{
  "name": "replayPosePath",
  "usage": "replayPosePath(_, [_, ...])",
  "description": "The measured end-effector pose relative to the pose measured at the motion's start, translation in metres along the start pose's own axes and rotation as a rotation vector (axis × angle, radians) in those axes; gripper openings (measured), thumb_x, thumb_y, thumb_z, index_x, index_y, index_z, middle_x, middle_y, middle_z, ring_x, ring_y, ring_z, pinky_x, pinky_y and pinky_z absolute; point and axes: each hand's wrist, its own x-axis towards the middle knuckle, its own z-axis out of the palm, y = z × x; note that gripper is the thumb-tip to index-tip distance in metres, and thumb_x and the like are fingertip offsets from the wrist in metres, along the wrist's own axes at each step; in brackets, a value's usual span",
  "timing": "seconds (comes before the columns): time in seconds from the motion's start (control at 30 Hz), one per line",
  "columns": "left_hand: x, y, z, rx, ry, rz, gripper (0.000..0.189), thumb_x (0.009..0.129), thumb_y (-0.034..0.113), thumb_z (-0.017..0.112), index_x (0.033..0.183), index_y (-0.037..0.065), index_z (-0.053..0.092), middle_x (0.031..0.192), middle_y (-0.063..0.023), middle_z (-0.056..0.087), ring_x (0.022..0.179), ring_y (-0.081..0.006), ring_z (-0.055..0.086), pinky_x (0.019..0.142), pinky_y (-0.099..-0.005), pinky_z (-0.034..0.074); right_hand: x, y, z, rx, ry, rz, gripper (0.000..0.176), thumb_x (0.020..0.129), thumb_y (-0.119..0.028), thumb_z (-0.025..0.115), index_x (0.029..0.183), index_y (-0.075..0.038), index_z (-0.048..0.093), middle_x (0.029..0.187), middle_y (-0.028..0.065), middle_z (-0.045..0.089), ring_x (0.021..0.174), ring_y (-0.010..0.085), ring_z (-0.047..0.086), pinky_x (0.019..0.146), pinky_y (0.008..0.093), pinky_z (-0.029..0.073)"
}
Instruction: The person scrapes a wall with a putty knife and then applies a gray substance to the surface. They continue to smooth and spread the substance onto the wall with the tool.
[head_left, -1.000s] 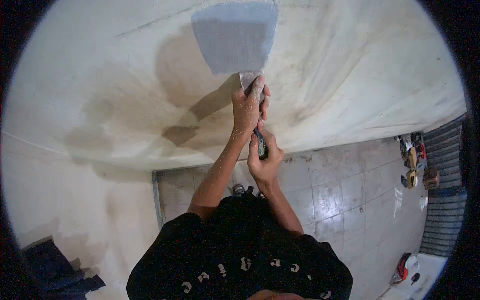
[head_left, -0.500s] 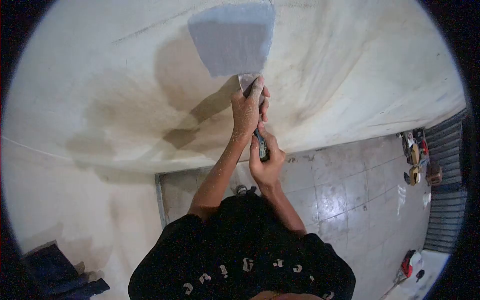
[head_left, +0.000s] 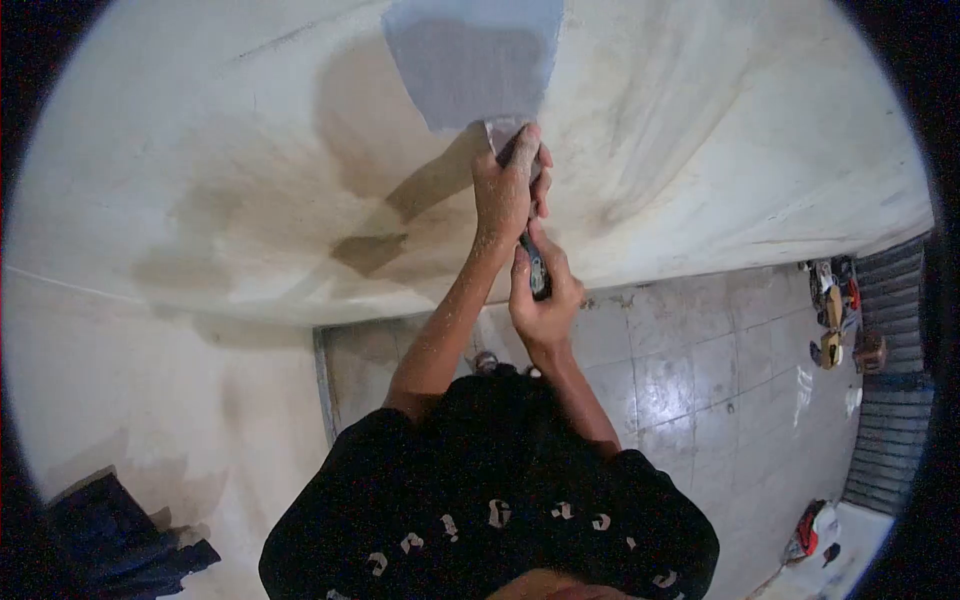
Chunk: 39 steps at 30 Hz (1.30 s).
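I have the scraper (head_left: 503, 136) in both hands up against the wall (head_left: 650, 150), long axis running away from the body, far end leaning a little left. Left hand (head_left: 503, 195) is nearer the patch: wrapped round the tool just below the blade, thumb laid up along it. Right hand (head_left: 545, 305) is lower and closer to the torso, fingers curled tight round the handle (head_left: 539, 272). Blade edge sits at the bottom border of the grey patch (head_left: 470, 75), right half of it; patch lies straight beyond, its top cut off by the frame. Key relation as I read it: edge to that border, roughly square-on. Can't tell from here how hard it presses
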Motion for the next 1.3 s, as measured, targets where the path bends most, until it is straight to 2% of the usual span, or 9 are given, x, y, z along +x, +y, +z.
replayPosePath(0.4, [0.002, -0.001, 0.003, -0.034, -0.009, -0.036, 0.037, 0.094, 0.029, 0.057, 0.067, 0.005, 0.053, 0.046, -0.0005, 0.044, 0.033, -0.0083, 0.040, 0.030, -0.0233, 0.033, 0.001, 0.006, -0.002, -0.048, 0.024, -0.133, 0.029, 0.086, 0.002, 0.060, 0.116, 0.004, 0.061, 0.107, 0.0188, 0.068, 0.095, 0.0182, 0.066, 0.082, 0.0306, 0.051])
replayPosePath(0.47, [0.004, 0.015, 0.013, -0.049, -0.011, 0.084, 0.038, 0.094, 0.031, 0.056, 0.067, 0.004, 0.053, 0.046, -0.0006, 0.044, 0.033, -0.0086, 0.040, 0.030, -0.0232, 0.032, 0.013, -0.012, -0.003, 0.008, 0.020, -0.078, 0.029, 0.087, 0.001, 0.060, 0.115, 0.004, 0.061, 0.107, 0.0196, 0.068, 0.097, 0.0189, 0.066, 0.084, 0.0310, 0.050])
replayPosePath(0.67, [-0.004, -0.004, 0.004, -0.014, 0.036, -0.030, 0.039, 0.095, 0.032, 0.055, 0.068, 0.004, 0.052, 0.046, -0.0008, 0.045, 0.032, -0.0095, 0.040, 0.031, -0.0228, 0.031, 0.004, 0.002, -0.007, 0.006, -0.022, -0.062, 0.029, 0.087, 0.000, 0.059, 0.115, 0.004, 0.061, 0.103, 0.0211, 0.069, 0.097, 0.0192, 0.066, 0.083, 0.0300, 0.050])
replayPosePath(0.73, [-0.001, -0.001, 0.007, 0.003, 0.003, 0.051, 0.039, 0.095, 0.035, 0.054, 0.070, 0.006, 0.052, 0.046, -0.0006, 0.045, 0.033, -0.0097, 0.040, 0.031, -0.0238, 0.033, 0.005, -0.004, -0.010, 0.005, -0.021, -0.061, 0.029, 0.087, 0.000, 0.059, 0.116, 0.004, 0.061, 0.103, 0.0214, 0.069, 0.097, 0.0193, 0.066, 0.083, 0.0301, 0.050])
replayPosePath(0.83, [-0.001, 0.019, 0.016, 0.045, 0.003, 0.087, 0.037, 0.095, 0.038, 0.053, 0.073, 0.009, 0.053, 0.047, 0.0001, 0.044, 0.034, -0.0100, 0.041, 0.032, -0.0252, 0.033, 0.016, -0.025, -0.013, 0.080, -0.053, 0.115, 0.029, 0.087, 0.001, 0.059, 0.116, 0.004, 0.061, 0.104, 0.0211, 0.068, 0.098, 0.0198, 0.066, 0.085, 0.0304, 0.049])
replayPosePath(0.93, [-0.005, 0.003, 0.008, 0.013, 0.041, -0.025, 0.036, 0.094, 0.038, 0.055, 0.073, 0.009, 0.053, 0.047, 0.0004, 0.044, 0.034, -0.0100, 0.040, 0.032, -0.0246, 0.034, 0.005, -0.001, -0.009, -0.024, -0.011, -0.118, 0.030, 0.087, 0.001, 0.059, 0.116, 0.004, 0.061, 0.101, 0.0196, 0.069, 0.094, 0.0177, 0.066, 0.082, 0.0294, 0.050])
replayPosePath(1.07, [-0.003, 0.023, 0.018, -0.046, 0.029, 0.019, 0.035, 0.096, 0.027, 0.055, 0.069, 0.005, 0.052, 0.048, 0.0006, 0.044, 0.035, -0.0076, 0.042, 0.030, -0.0236, 0.034, 0.016, -0.020, -0.016, 0.013, -0.055, 0.035, 0.031, 0.087, 0.001, 0.059, 0.117, 0.005, 0.061, 0.101, 0.0197, 0.069, 0.094, 0.0168, 0.065, 0.081, 0.0290, 0.051])
replayPosePath(1.23, [-0.003, 0.007, 0.012, -0.025, 0.067, -0.011, 0.038, 0.096, 0.032, 0.053, 0.070, 0.005, 0.052, 0.049, -0.0001, 0.044, 0.035, -0.0082, 0.041, 0.032, -0.0238, 0.033, 0.015, -0.007, -0.013, -0.036, -0.040, -0.111, 0.030, 0.087, 0.001, 0.060, 0.116, 0.005, 0.061, 0.096, 0.0176, 0.070, 0.087, 0.0123, 0.063, 0.076, 0.0265, 0.050])
replayPosePath(1.3, [0.003, 0.017, 0.016, -0.035, 0.023, 0.071, 0.038, 0.096, 0.032, 0.053, 0.070, 0.005, 0.053, 0.049, 0.0000, 0.044, 0.035, -0.0083, 0.041, 0.032, -0.0241, 0.033, 0.020, -0.011, -0.013, -0.017, -0.013, -0.152, 0.032, 0.086, 0.000, 0.061, 0.118, 0.003, 0.061, 0.093, 0.0179, 0.070, 0.080, 0.0132, 0.065, 0.071, 0.0272, 0.051])
